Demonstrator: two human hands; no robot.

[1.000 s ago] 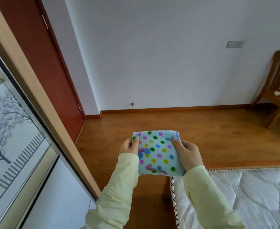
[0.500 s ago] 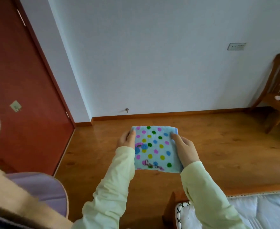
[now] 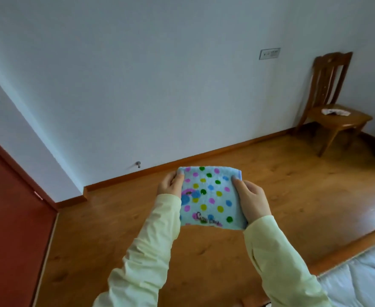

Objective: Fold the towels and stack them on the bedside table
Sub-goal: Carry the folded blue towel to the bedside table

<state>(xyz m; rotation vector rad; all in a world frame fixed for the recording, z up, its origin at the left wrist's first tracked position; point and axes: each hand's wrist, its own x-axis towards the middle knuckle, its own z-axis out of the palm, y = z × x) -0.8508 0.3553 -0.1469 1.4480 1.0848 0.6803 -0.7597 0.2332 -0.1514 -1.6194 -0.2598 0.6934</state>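
Far left, a red-brown door (image 3: pixel 9 218) meets the pale wall, with a little metal door stop (image 3: pixel 138 164) poking out just above the skirting. Now to the middle of the shot, where the action is: the left hand (image 3: pixel 170 185) pinches the left edge of the towel (image 3: pixel 210 198), thumb laid on top, its grip closed on the cloth and the fingers out of sight beneath. The towel is in the air over the wooden floor (image 3: pixel 93 240), held flat between both hands and already folded to a near square. It's soft pale-blue terry, dotted pink, green, yellow and blue, with a plump rounded fold along the far edge and a thin purple border peeping out at the far right corner. Over to the right hand (image 3: pixel 251 201), and that grip is closed on the right edge, fingers curled round it. There's no worktop in view, so I'd call this the carry. The thing to do is hold both edges level and keep the layers pinched together, because loose terry like this will likely sag and fall open if either side slackens. Further right there's a wall socket (image 3: pixel 269 54), then a slatted wooden chair (image 3: pixel 332 103) with a pale crumpled cloth (image 3: pixel 334 111) on its seat, and at bottom right the quilted white mattress (image 3: pixel 359 275) in its wooden frame
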